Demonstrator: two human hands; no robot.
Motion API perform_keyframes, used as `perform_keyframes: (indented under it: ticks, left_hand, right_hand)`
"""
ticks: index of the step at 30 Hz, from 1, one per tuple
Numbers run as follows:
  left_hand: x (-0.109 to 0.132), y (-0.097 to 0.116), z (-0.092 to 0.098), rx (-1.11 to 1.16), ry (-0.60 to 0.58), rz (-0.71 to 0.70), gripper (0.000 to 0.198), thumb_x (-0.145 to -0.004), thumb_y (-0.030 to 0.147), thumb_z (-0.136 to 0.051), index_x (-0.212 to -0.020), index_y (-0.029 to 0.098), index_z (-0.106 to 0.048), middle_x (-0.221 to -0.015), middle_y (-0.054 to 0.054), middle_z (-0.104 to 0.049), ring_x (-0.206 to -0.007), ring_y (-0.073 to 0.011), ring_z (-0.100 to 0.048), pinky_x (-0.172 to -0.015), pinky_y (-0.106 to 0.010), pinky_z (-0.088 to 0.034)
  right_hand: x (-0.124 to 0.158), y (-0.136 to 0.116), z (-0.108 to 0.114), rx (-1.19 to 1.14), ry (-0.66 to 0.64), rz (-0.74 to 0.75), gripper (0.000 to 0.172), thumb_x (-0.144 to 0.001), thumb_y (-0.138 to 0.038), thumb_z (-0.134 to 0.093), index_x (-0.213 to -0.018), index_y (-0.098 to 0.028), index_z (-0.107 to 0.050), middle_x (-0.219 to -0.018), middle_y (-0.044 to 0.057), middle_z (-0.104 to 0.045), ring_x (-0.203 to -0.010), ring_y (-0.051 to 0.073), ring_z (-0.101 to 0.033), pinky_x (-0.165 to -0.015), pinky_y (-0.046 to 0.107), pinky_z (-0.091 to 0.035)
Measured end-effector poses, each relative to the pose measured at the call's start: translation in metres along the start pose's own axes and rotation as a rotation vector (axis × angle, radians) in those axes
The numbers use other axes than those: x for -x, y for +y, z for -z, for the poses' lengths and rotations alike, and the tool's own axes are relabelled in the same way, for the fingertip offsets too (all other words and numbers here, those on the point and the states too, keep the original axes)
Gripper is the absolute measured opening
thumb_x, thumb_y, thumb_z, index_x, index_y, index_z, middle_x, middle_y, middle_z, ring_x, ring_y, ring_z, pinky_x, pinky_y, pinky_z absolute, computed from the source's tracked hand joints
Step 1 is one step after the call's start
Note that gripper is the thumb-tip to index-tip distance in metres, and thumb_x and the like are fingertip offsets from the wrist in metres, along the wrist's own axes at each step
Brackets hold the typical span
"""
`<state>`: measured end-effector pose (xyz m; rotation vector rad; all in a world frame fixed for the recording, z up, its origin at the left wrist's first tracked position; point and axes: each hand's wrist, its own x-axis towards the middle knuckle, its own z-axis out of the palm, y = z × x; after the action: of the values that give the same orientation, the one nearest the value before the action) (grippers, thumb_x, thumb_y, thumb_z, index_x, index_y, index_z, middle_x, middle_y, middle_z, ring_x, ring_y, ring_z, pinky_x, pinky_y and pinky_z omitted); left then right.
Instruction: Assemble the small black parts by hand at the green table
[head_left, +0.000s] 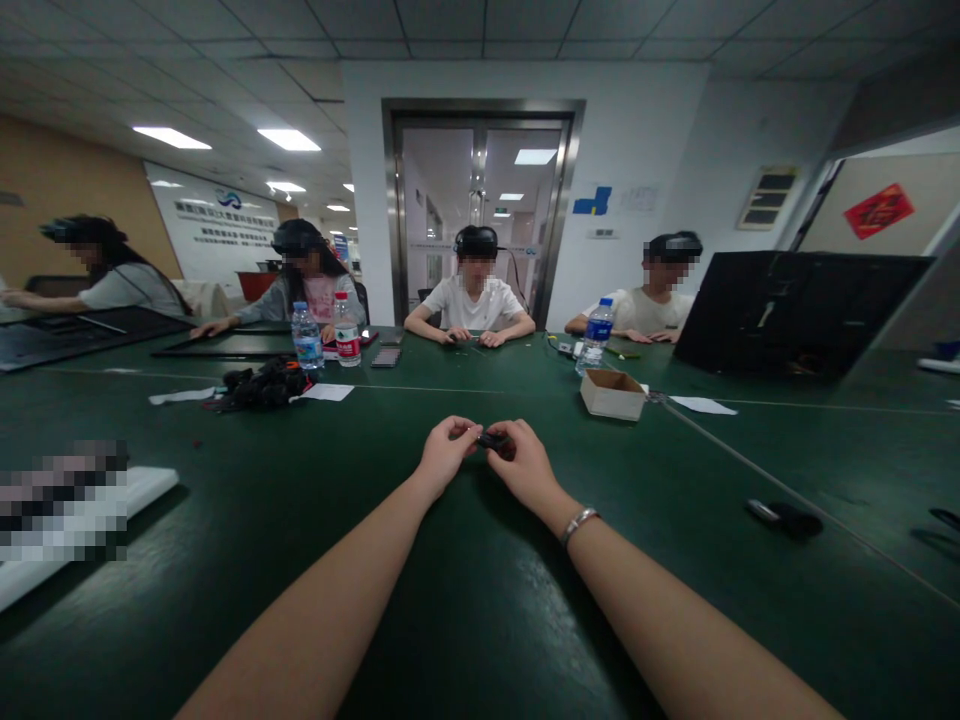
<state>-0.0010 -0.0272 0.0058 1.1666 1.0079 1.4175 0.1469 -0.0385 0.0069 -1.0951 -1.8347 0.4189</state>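
Both my hands meet over the green table [337,520], near the middle of the view. Between them is a small black object [491,440], too small to make out in detail. My right hand [523,462] has its fingers closed round this object. From the other side, the pinched thumb and fingertips of my left hand [445,452] come to the object's left end; what exactly they grip there is too small to tell. A silver bracelet circles my right wrist.
Beyond my hands stand an open cardboard box [612,396], water bottles [348,335] and a heap of black straps [262,385]. A large black panel [795,310] rises at right. A dark object with a silver end [787,520] lies nearer. Several people sit across the table.
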Motion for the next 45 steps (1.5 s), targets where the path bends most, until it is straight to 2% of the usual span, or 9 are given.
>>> perform_keyframes:
  ticks: [7,19,33,45]
  left_hand:
    - [-0.0044,-0.0051,0.0003,-0.010,0.006,0.027,0.034,-0.061,0.040,-0.077,-0.074,0.013,-0.062,-0.071,-0.001,-0.059,-0.064,-0.0097,-0.057,-0.065,-0.024,-0.049]
    - [-0.0059,-0.0045,-0.0029,-0.054,0.067,0.064,0.027,-0.065,0.035,-0.075,-0.072,0.015,-0.059,-0.067,-0.001,-0.062,-0.056,-0.0090,-0.058,-0.058,-0.022,-0.048]
    - [-0.0027,-0.0015,-0.0034,-0.118,0.123,0.049,0.034,-0.063,0.044,-0.074,-0.067,0.015,-0.056,-0.060,-0.002,-0.062,-0.054,-0.0112,-0.058,-0.054,-0.023,-0.046]
    - [-0.0087,-0.0081,-0.0020,-0.110,0.102,0.065,0.039,-0.061,0.049,-0.073,-0.067,0.015,-0.055,-0.058,0.000,-0.059,-0.053,-0.0106,-0.056,-0.054,-0.023,-0.045]
  right_hand:
    - [-0.0005,0.0027,-0.0006,-0.015,0.011,0.034,0.023,-0.070,-0.010,-0.055,-0.091,-0.019,-0.060,-0.089,0.002,-0.051,-0.070,0.012,-0.053,-0.065,0.027,-0.048]
    - [-0.0008,0.0031,-0.0022,-0.021,0.014,0.061,0.025,-0.071,-0.010,-0.055,-0.093,-0.020,-0.061,-0.091,0.003,-0.051,-0.071,0.012,-0.053,-0.066,0.027,-0.049]
    - [-0.0006,0.0001,-0.0008,-0.007,0.001,0.048,0.024,-0.073,-0.010,-0.055,-0.095,-0.019,-0.061,-0.092,0.003,-0.051,-0.073,0.012,-0.054,-0.069,0.029,-0.049]
    - [-0.0006,0.0029,-0.0017,-0.012,0.004,0.054,0.025,-0.072,-0.010,-0.055,-0.095,-0.018,-0.061,-0.092,0.003,-0.051,-0.074,0.012,-0.054,-0.067,0.028,-0.049]
